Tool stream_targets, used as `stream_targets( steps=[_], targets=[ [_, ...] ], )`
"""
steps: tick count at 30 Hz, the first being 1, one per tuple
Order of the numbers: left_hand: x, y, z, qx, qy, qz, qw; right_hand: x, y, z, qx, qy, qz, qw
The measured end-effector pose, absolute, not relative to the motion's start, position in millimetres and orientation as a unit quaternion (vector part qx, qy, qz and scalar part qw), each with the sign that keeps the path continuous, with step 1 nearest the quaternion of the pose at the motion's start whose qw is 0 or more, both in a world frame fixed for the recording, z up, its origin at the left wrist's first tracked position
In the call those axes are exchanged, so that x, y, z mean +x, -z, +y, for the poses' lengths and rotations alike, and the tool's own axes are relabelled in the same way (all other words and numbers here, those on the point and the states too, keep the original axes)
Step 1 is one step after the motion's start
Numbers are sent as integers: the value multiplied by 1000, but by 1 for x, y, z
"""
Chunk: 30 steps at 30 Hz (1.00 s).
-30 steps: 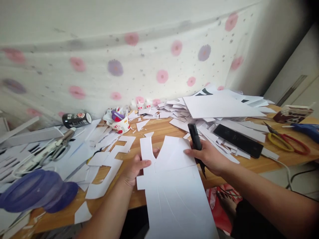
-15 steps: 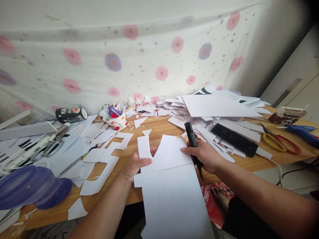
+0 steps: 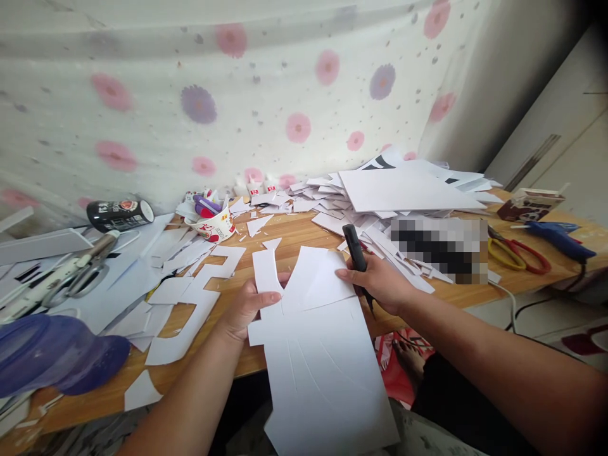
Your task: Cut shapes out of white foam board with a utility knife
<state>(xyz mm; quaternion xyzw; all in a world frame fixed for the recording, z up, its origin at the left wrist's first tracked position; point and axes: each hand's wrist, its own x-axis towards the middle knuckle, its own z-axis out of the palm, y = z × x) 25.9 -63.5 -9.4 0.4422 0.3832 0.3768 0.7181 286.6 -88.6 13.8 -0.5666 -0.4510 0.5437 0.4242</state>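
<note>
In the head view, a white board is held tilted at the near edge of the wooden table, its upper part over the wood and its lower part over the lap. Thin lines run down its face, too faint to follow fully, and its bottom end nearly meets the picture's lower edge.

The left hand pinches the board's narrow upper strip, thumb flat on the front; the other fingers are mostly hidden behind, glimpsed through the notch. The right hand wraps round a black knife, its thumb also on the board's upper right corner. The grip covers the knife's middle, and its tip is hard to make out.

Further right, pixel blocks cover a dark shape that I cannot identify, and also the tips of the scissors. A glue gun lies beyond. Scraps partly hide the small bottles by the wall sheet. At left, a purple cap is cut off by the frame. Below, a foot is partly covered by dark cloth.
</note>
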Motion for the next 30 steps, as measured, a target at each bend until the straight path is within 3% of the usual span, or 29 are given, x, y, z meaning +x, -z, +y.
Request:
stream_targets(
  steps=[13, 25, 30],
  targets=[
    [29, 9, -66, 412, -394, 415, 709, 293, -10, -78, -574, -443, -574, 381],
    [28, 12, -64, 421, -364, 454, 696, 304, -3, -75, -555, -441, -604, 364],
    [22, 10, -58, 438, -354, 486, 668, 319, -13, -71, -573, -407, -559, 440]
  ],
)
